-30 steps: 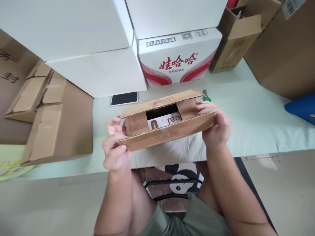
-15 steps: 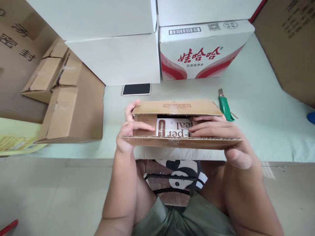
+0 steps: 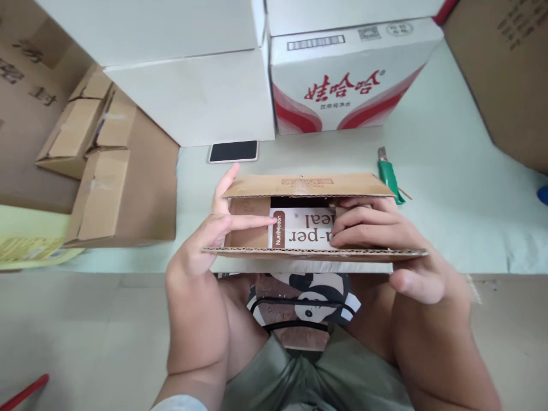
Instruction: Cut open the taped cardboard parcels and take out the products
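A small cardboard box (image 3: 308,184) stands on the bed's edge before me, its two long flaps raised. Inside lies a white box (image 3: 308,228) with brown print reading "NutriMotion", upside down to me in part. My left hand (image 3: 209,228) is at the left end, fingers apart: one stretches into the opening onto the white box's left edge, another points up beside the far flap. My right hand (image 3: 385,240) holds the right end, its fingers inside over the short flap and its thumb outside the near flap. Its fingertips cover part of the print.
A green box cutter (image 3: 389,177) lies just right of the far flap, and a phone (image 3: 233,151) lies beyond it to the left. White cartons (image 3: 192,103) and a red-and-white carton (image 3: 329,85) stand behind. Brown boxes (image 3: 145,182) line the left; a large carton (image 3: 509,85) is at right.
My left hand has opened wider, its finger reaching further in over the white box. The near flap leans lower toward me and the opening looks wider. My right hand stays at its end.
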A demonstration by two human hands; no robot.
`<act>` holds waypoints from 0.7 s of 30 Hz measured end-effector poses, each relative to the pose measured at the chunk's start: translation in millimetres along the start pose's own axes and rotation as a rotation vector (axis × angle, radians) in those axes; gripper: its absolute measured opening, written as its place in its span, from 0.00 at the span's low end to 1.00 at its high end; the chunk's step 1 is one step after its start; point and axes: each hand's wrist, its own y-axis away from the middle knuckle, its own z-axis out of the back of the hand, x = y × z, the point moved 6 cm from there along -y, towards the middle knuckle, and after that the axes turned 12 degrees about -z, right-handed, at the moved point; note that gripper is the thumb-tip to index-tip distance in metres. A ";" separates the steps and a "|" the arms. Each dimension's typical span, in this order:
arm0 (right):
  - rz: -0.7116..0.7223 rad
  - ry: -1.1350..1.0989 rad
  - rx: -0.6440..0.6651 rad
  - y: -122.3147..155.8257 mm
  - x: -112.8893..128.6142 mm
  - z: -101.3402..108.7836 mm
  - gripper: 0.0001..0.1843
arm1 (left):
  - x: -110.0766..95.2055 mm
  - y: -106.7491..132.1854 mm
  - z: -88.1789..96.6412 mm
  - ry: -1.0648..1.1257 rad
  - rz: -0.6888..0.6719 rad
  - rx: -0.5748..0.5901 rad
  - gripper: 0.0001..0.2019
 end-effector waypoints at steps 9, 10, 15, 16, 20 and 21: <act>-0.010 -0.136 0.079 0.4 -1.1 10.7 0.42 | 5.9 -3.7 9.5 0.018 0.122 -0.225 0.32; -0.021 -0.187 0.057 0.6 -1.5 11.5 0.44 | 6.6 -6.6 11.8 -0.006 0.067 -0.289 0.30; -0.042 -0.452 -0.181 -1.6 -18.7 18.0 0.44 | 18.9 -17.2 22.5 -0.146 -0.125 -0.353 0.17; -0.044 -0.479 -0.270 -2.8 -25.3 21.3 0.42 | 21.4 -18.3 24.9 -0.151 -0.136 -0.364 0.18; -0.084 -0.304 -0.531 -9.0 -45.1 30.8 0.24 | 22.4 -21.3 24.5 -0.220 -0.090 -0.440 0.18; -0.077 -0.220 -0.513 -12.0 -45.6 29.9 0.20 | 19.5 -21.7 21.4 -0.248 -0.082 -0.457 0.17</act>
